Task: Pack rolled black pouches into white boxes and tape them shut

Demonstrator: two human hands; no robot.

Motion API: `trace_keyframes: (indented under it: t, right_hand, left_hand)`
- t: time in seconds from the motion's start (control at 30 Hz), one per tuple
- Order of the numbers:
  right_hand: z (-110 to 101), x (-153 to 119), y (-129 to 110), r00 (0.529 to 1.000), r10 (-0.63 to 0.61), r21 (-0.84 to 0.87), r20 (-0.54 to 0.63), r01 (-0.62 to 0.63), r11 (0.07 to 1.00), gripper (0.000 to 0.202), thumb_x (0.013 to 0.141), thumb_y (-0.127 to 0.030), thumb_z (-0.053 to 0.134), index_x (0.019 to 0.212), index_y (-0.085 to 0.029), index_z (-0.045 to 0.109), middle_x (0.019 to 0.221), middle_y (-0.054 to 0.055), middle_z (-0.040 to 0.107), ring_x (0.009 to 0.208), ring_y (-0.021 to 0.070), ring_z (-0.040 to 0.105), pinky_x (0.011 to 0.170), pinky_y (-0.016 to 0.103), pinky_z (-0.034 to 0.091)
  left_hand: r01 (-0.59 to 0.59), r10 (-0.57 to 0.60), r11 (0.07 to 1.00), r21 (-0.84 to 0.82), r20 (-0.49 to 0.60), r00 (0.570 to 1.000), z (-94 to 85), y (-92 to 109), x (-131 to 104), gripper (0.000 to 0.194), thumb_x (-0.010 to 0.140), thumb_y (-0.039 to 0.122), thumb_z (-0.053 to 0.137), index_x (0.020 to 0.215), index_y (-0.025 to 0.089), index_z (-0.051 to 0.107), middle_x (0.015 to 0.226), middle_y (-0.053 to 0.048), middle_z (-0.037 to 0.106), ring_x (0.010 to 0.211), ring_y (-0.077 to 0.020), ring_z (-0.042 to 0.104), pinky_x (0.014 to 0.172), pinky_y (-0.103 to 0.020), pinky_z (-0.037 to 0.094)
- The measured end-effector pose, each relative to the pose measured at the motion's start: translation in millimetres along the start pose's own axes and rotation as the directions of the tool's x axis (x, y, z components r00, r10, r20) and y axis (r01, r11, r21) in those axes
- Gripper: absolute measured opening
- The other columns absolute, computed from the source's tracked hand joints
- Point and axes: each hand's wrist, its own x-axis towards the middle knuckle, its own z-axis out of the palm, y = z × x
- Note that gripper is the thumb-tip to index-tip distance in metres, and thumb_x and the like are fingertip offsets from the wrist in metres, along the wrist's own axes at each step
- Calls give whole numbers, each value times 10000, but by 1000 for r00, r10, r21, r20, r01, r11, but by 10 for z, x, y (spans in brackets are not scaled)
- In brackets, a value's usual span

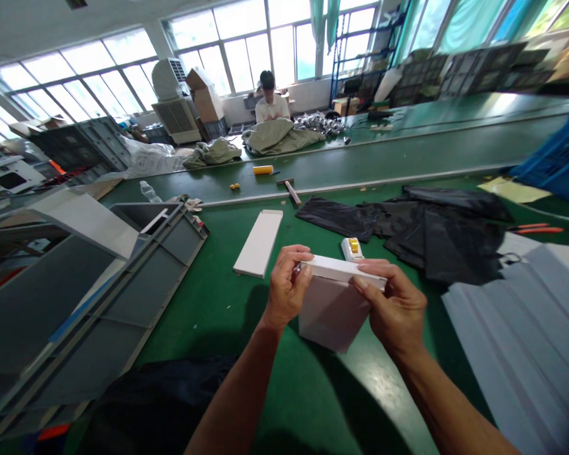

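Between my two hands a white cardboard box point(334, 311) is held up over the green table, its narrow edge turned to the top. My left hand point(288, 284) grips the upper left corner, thumb in front and fingers behind. At the upper right corner, my right hand point(396, 306) pinches the same edge with thumb and fingers. Just beyond the box stands a small white and yellow object point(351, 249), partly hidden by it. To the left lies a flat white box piece point(259, 244) on the table.
A grey crate point(171, 253) with white card stands left. Right are black plastic bags point(459, 243), stacked white card sheets point(526, 316), orange-handled pliers point(538, 228) and a blue crate point(557, 158). A hammer point(291, 191) and yellow roll point(263, 170) lie ahead. Another person point(272, 104) sits across.
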Motion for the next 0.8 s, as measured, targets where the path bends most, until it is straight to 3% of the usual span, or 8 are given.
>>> trace_keyframes:
  t: [0.2,0.4,0.53,0.63,0.8]
  right_hand:
    - [-99,188,-17,971,83,-117,226,-58,991,157,867,-301,657,1017,-255,669,1141,36,648,1110,214,577,901,307,451]
    - [-163,325,-164,932,184,-178,313,-133,975,196,840,-375,679,963,-224,698,1001,50,711,903,210,669,736,291,529]
    - [-99,282,-190,953,64,-200,297,-4,980,137,871,-320,644,954,-228,703,1164,78,677,1078,243,629,853,353,526]
    - [-32,233,-159,959,-29,-231,284,98,968,161,909,-280,589,1026,-231,689,1177,88,671,1088,233,626,914,389,514]
    - [7,213,-90,907,-207,-249,366,310,917,264,932,-207,544,1173,-240,648,1243,99,638,1120,218,612,967,398,504]
  left_hand:
    - [5,-1,1000,30,-138,990,70,-6,-85,151,935,282,487,1033,200,568,1084,-81,544,1033,-195,550,886,-339,447]
    - [-63,83,991,121,-167,982,99,20,-137,218,947,288,438,1115,205,550,1084,-86,531,1057,-211,525,921,-368,433]
    - [-100,130,981,167,-182,975,105,50,-135,227,948,263,426,1115,216,572,1071,-75,540,1049,-206,525,927,-376,427]
    - [-74,104,986,151,-206,973,111,58,-125,206,941,280,434,1018,208,611,1049,-69,552,1023,-206,543,917,-385,441]
    - [-30,32,999,13,-297,954,120,26,-145,225,927,291,407,940,199,612,1070,-72,588,1037,-225,573,920,-415,459]
